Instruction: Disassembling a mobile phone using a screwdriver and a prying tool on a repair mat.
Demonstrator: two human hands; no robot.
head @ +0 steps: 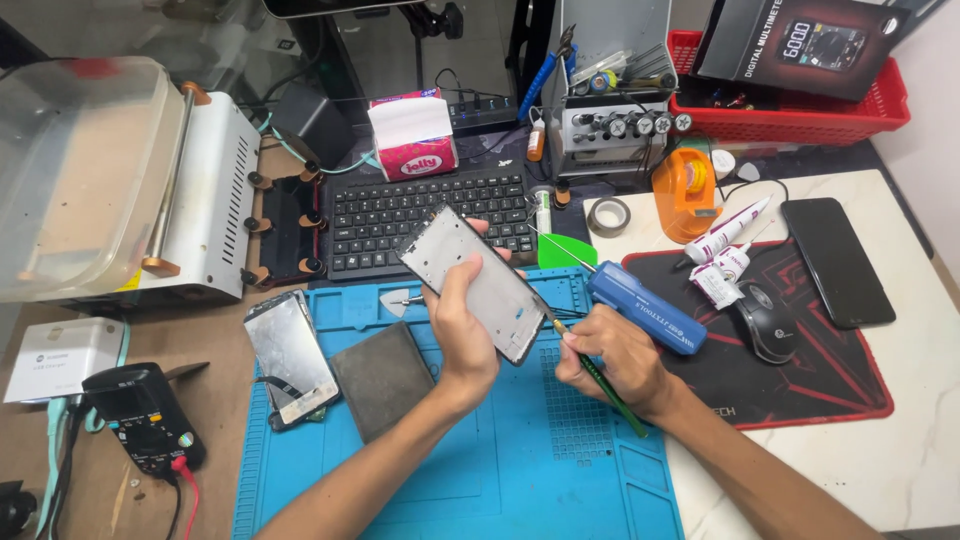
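- Left hand (462,325) clamped around phone frame (472,283), held tilted above blue mat (480,470) on the surface.
- Right hand (610,358) pinched on green-handled tool (603,380), tip touching frame's lower right edge.
- Frame: thin, light, stiff but likely bendable; probably fragile at rails, slick on flat face.
- Best held by long side edges, as the left grip does, not the open middle.
- Blue screwdriver (645,307) just beside right hand; second phone (290,355) lying left on mat.

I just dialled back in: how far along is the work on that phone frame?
Done: the frame is stripped bare, and a separated screen and dark panel lie on the blue mat. In hand: the left hand holds the frame; the right hand works a green-handled tool along its edge. Left: nothing refitted yet.
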